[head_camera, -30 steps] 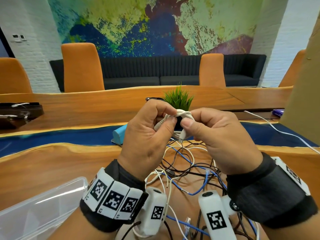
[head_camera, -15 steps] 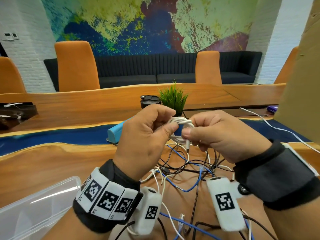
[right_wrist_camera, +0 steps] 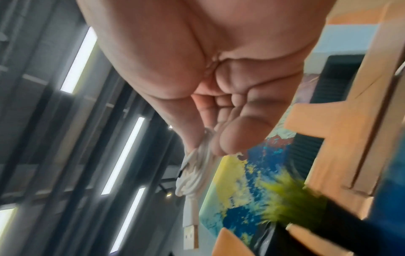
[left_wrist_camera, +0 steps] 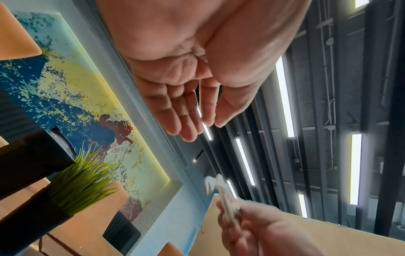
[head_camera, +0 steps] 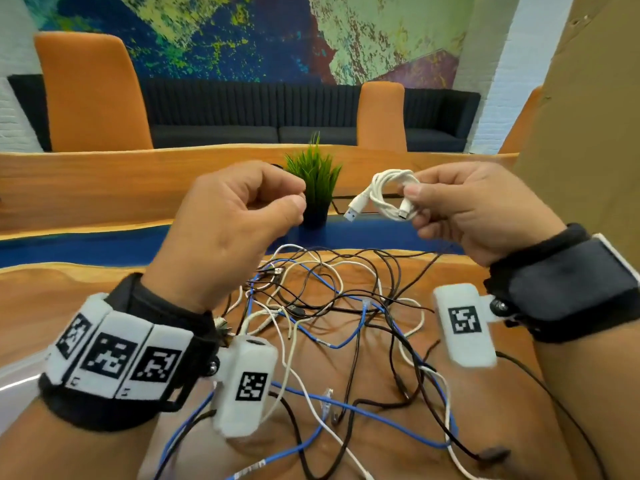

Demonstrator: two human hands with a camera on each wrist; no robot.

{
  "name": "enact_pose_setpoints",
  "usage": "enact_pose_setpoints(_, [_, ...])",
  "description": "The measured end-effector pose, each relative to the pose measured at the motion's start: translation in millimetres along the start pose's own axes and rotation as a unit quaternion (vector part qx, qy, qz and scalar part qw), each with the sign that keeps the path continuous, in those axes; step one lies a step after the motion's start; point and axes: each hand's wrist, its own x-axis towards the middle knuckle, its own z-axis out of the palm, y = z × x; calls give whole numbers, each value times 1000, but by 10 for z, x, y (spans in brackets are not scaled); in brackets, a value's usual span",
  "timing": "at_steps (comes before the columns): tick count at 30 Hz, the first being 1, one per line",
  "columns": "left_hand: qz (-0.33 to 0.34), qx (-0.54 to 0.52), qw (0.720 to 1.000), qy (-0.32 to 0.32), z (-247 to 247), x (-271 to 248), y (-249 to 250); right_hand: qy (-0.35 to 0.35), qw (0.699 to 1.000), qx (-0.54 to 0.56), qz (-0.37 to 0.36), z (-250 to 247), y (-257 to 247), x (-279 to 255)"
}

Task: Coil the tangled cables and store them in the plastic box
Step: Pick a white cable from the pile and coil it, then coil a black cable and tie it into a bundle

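My right hand [head_camera: 415, 188] pinches a small coiled white USB cable [head_camera: 381, 188] between thumb and fingers, held in the air above the table. Both plugs stick out of the coil, and the right wrist view shows the cable [right_wrist_camera: 192, 173] hanging from my right hand [right_wrist_camera: 203, 143]. My left hand [head_camera: 298, 195] hovers a short way to its left, fingers loosely bent and empty; in its wrist view the left hand [left_wrist_camera: 203, 128] holds nothing. Below both hands a tangle of black, white and blue cables [head_camera: 346, 306] lies on the wooden table. A corner of the clear plastic box [head_camera: 15, 374] shows at the lower left edge.
A small potted grass plant [head_camera: 313, 181] stands on the table just behind my hands. A tall cardboard panel [head_camera: 571, 116] rises at the right. Orange chairs [head_camera: 90, 95] and a dark sofa line the far side of the table.
My left hand has let go of the white coil and drawn away to the left. My right hand has carried the coil to the right, so the hands now stand apart.
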Motion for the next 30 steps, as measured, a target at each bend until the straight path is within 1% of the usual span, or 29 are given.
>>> enact_pose_setpoints(4, [1, 14, 1000, 4, -51, 12, 33, 50, 992, -44, 107, -540, 230, 159])
enact_pose_setpoints(9, [8, 87, 996, -36, -97, 0, 91, 91, 959, -77, 256, -995, 685, 198])
enact_pose_setpoints(11, [-2, 97, 994, -47, -119, 0, 104, 102, 937, -121, 312, -1051, 881, 179])
enact_pose_setpoints(13, [-9, 93, 995, -43, -155, 7, 110, 89, 914, -172, 358, -1023, 1100, 158])
enact_pose_setpoints(16, [-15, 76, 997, -28, -229, 26, 114, 50, 884, -236, 400, -858, 1290, 125])
enact_pose_setpoints(17, [-18, 69, 997, -26, -249, 33, 111, 46, 878, -254, 404, -812, 1320, 144])
enact_pose_setpoints(18, [-20, 64, 997, -25, -264, 38, 103, 43, 872, -279, 399, -760, 1294, 166])
enact_pose_setpoints(19, [-21, 61, 998, -23, -272, 43, 98, 41, 863, -332, 379, -720, 1250, 198])
enact_pose_setpoints(20, [-21, 59, 998, -19, -280, 48, 92, 26, 837, -425, 343, -697, 1183, 244])
enact_pose_setpoints(21, [-22, 56, 998, -11, -299, 49, 79, 5, 788, -543, 290, -659, 1090, 300])
enact_pose_setpoints(22, [-22, 51, 998, -5, -287, 64, 81, -1, 735, -641, 221, -641, 955, 322])
enact_pose_setpoints(23, [-24, 47, 999, 4, -288, 76, 68, -9, 697, -702, 144, -572, 793, 337])
enact_pose_setpoints(24, [-24, 47, 999, 13, -296, 84, 56, -11, 692, -718, 76, -462, 632, 348])
enact_pose_setpoints(25, [-22, 50, 998, 21, -299, 93, 42, -17, 711, -703, 18, -312, 475, 341])
enact_pose_setpoints(26, [-18, 59, 998, 25, -301, 98, 29, -30, 739, -673, -30, -125, 316, 308])
enact_pose_setpoints(27, [-14, 70, 997, 25, -306, 103, 15, -60, 752, -652, -72, 74, 203, 279])
enact_pose_setpoints(28, [-8, 81, 996, 22, -311, 104, 9, -105, 750, -645, -106, 287, 121, 245])
enact_pose_setpoints(29, [-2, 91, 996, 19, -318, 104, 6, -151, 740, -643, -127, 492, 98, 240])
enact_pose_setpoints(30, [4, 98, 995, 17, -330, 103, 10, -181, 731, -647, -121, 696, 109, 255])
